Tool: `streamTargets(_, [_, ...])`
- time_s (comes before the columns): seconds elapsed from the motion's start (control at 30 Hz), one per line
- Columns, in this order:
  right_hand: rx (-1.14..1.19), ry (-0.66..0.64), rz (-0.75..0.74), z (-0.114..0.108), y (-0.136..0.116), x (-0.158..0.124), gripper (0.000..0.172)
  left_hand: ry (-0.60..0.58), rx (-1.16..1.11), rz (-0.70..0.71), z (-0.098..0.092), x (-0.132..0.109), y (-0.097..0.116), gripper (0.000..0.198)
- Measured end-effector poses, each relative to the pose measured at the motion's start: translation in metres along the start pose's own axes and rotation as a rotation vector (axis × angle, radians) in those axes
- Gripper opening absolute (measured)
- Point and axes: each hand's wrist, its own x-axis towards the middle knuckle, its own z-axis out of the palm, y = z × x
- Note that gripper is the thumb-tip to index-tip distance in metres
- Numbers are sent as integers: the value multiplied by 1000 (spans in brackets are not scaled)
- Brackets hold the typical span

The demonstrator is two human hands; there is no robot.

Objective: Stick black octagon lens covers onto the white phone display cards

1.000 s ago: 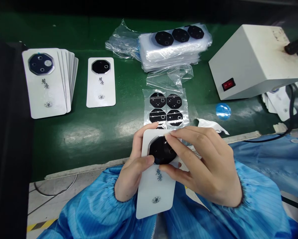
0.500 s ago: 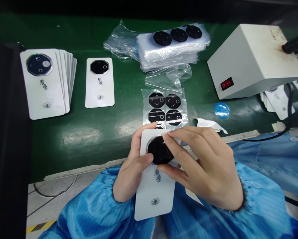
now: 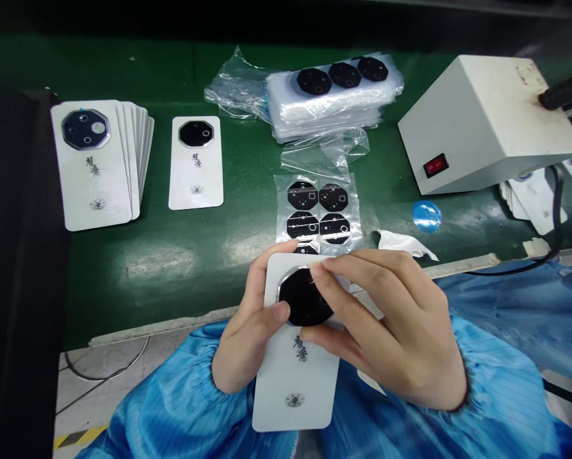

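A white phone back cover (image 3: 293,379) with dark lettering is held upright over my lap. My left hand (image 3: 245,341) grips its left edge, thumb on the front beside the lens ring. Over the cover's camera area lies a black octagonal lens cover (image 3: 302,296). My right hand (image 3: 395,331) has its fingertips at the lens cover's upper right and the thumb just below, pinching it around its edge; my fingers hide its right side. Just beyond the phone cover, a clear sheet (image 3: 282,217) carries several black octagonal lens covers (image 3: 333,197), partly hidden by the phone cover.
A stack of white back covers (image 3: 99,185) stands left, with a single back cover (image 3: 196,175) beside it. Bagged lens-cover sheets (image 3: 324,105) lie at the back. Right are a grey box with a red switch (image 3: 435,166), a blue round film (image 3: 426,217) and a white scrap (image 3: 405,243).
The phone cover has shifted slightly down and left with my hands around it. The bench items appear a little to the right and lower. Both hands keep their grip.
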Motion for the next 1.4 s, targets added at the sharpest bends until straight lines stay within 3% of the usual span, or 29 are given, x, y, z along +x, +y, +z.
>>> streamTargets(0.2, [29, 0, -4, -5, -2, 4, 45, -138, 0, -18, -4, -6, 8, 46])
streamTargets(0.63, [77, -3, 39, -8, -4, 1, 40, -47, 83, 258, 1, -9, 4, 54])
streamTargets(0.93, [116, 31, 61, -4, 0, 7, 37, -72, 74, 183, -2, -8, 3, 51])
streamTargets(1.4, [148, 18, 87, -2, 1, 7, 32, -128, 94, 178, -5, -4, 5, 56])
